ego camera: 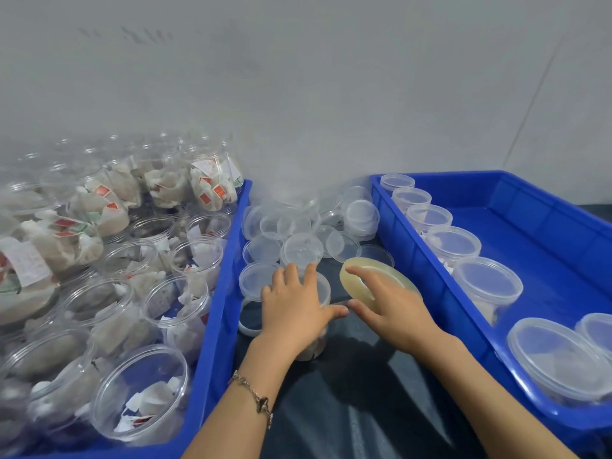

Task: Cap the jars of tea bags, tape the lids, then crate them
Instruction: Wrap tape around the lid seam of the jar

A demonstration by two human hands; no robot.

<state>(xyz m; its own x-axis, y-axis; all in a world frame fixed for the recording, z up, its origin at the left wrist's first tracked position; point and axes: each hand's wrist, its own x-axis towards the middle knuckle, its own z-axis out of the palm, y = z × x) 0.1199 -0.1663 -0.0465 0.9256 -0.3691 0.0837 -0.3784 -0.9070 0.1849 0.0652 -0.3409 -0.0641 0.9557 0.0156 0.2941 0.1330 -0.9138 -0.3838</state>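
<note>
A clear capped jar (pixel 323 294) of tea bags stands on the dark table between two blue crates. My left hand (pixel 294 304) lies over its lid, fingers spread across the top, thumb at the jar's right side. My right hand (pixel 387 304) grips a roll of clear tape (pixel 356 271), fingers through its core, just right of the jar. A thin strip of tape seems to run from the roll to the jar near my two thumbs. The left crate (pixel 225 293) holds several open jars of tea bags (pixel 172 306). Capped jars (pixel 486 286) line the right crate (pixel 430 279).
A heap of loose clear lids (pixel 291 233) lies on the table behind the jar, between the crates. A lone lid (pixel 250 321) sits left of the jar. A grey wall rises close behind. Dark table surface (pixel 357 409) lies in front.
</note>
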